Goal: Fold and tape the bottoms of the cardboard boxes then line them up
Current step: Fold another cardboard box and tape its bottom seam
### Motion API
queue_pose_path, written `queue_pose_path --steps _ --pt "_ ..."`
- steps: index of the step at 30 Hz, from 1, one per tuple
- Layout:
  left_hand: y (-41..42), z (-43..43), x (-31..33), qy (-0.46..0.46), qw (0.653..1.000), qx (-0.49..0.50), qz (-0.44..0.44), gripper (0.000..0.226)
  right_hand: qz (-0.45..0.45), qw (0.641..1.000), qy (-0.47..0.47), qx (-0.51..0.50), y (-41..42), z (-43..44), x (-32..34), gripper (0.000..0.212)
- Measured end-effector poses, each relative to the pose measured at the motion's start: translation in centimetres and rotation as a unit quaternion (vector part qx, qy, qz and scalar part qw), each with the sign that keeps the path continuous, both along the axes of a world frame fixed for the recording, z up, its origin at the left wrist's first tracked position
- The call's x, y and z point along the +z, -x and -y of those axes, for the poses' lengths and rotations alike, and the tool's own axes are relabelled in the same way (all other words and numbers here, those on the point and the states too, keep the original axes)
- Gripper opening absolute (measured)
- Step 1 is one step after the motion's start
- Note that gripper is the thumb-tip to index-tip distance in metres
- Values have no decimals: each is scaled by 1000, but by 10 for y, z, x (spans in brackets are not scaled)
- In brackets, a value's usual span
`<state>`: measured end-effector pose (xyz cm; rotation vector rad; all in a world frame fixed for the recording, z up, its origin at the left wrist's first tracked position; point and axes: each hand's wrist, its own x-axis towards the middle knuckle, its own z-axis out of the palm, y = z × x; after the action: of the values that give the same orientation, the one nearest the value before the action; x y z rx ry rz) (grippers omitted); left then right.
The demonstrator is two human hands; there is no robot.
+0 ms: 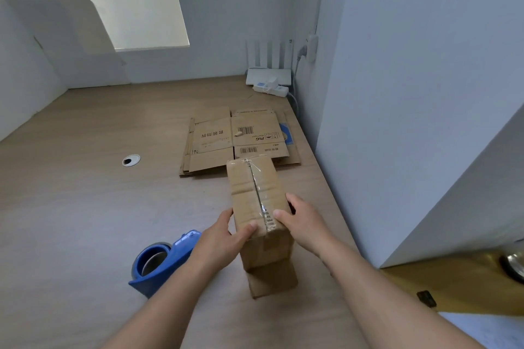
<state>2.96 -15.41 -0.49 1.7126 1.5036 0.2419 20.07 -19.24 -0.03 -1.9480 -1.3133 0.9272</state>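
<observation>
Between left hand [224, 241] and right hand [300, 221], one box [255, 193]; nearby, one dispenser [158, 261].

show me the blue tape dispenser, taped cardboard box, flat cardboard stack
blue tape dispenser [177, 252], head view, blue body
taped cardboard box [243, 193], head view, top face
flat cardboard stack [212, 133], head view, printed panel

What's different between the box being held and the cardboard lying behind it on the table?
The box is folded into shape; the flat cardboard lies collapsed. The box has clear tape along its seam; the flat cardboard shows barcodes and print. The left hand and right hand grip the box; nothing touches the flat cardboard. Both are brown cardboard.
</observation>
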Motion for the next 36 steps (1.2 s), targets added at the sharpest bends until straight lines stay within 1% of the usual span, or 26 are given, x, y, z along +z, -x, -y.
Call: queue_pose_path --steps 3,5,8,10,11,13,16,19,21,23,25,28,31,33,36 --pt "11 5 -1 -3 998 11 67 58 3 1000 -6 20 9 3 -2 42" --pt "12 6 -1 -11 995 15 98 52 0 1000 -8 15 12 3 -2 41" --pt "10 6 0 -13 993 13 115 50 -13 1000 -20 8 12 0 -4 32" --pt "10 7 1 -14 993 4 119 52 -17 1000 -25 10 11 -1 -7 31" --pt "11 8 2 -15 993 -1 118 55 -13 1000 -24 11 11 -1 -7 34" --pt "18 10 2 -13 992 20 124 62 -3 999 -32 9 9 -1 -6 41" --pt "40 7 -1 -39 990 64 121 56 0 999 -42 -7 7 -3 -5 52" --pt "70 0 -9 -88 988 112 62 47 27 997 -52 -41 2 -5 -2 54" --pt "89 -6 -21 -113 985 130 -21 44 55 994 -67 -61 0 -6 -1 49" --pt "104 -11 -37 -114 979 106 -129 42 81 990 -84 -77 1 -6 -1 45" --pt "111 -11 -51 -89 969 70 -221 40 106 986 -105 -79 4 -7 0 40" --pt "109 -10 -60 -60 945 31 -319 49 138 978 -137 -70 11 -6 2 34" --pt "100 -13 -56 -40 935 31 -351 51 162 969 -178 -65 18 -6 6 29" --pt "100 -17 -53 -32 941 36 -334 45 177 962 -202 -53 23 -5 10 26" --pt "112 -20 -48 -43 954 23 -295 39 183 955 -232 -25 31 -2 15 22"
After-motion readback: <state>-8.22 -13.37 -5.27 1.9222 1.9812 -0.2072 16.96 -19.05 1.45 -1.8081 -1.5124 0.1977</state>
